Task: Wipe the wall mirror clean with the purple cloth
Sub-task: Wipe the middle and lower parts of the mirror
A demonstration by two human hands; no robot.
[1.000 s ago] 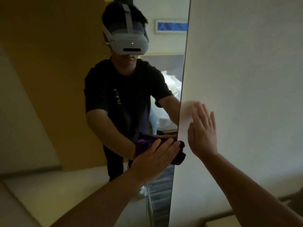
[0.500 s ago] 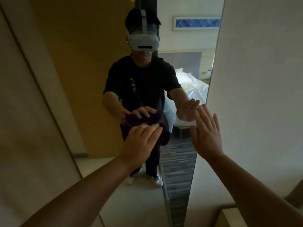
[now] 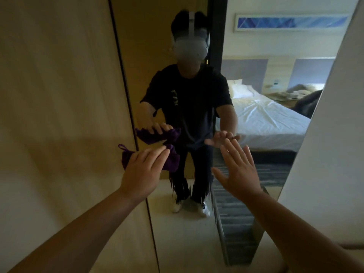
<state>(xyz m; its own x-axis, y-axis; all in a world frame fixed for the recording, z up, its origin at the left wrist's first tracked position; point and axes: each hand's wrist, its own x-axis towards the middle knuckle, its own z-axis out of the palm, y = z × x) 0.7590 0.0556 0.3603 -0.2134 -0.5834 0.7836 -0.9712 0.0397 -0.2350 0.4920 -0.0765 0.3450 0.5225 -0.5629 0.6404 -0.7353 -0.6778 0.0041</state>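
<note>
My left hand point(image 3: 144, 170) lies flat on the purple cloth point(image 3: 171, 160), fingers straight and close together, pressing it against the wall mirror point(image 3: 256, 174) right at the mirror's left edge. Most of the cloth is hidden under my palm and fingers; only a bunched fold shows past my fingertips on the glass side, and a small hanging loop sticks out to the left, over the tan wall panel point(image 3: 59, 115). My right hand point(image 3: 239, 170) is open too, fingers spread and straight, raised in front of the glass further right; its fingertips meet their own reflection, so they seem to touch the mirror, though I cannot tell for sure. The two hands are well apart, with bare glass between them.

In the mirror I see my reflection, a dark shirt and a grey headset point(image 3: 190, 48) (the whole figure is blurred, and the trouser legs smear into streaks near the floor). The reflected cloth shows just above the real one. Behind the figure the mirror shows a bed point(image 3: 266, 119) with white sheets and a long blue picture point(image 3: 291, 21) on the far wall. The pale wall point(image 3: 334, 134) on the right cuts off the mirror's right side, and its lower end runs out of view behind my right forearm.
</note>
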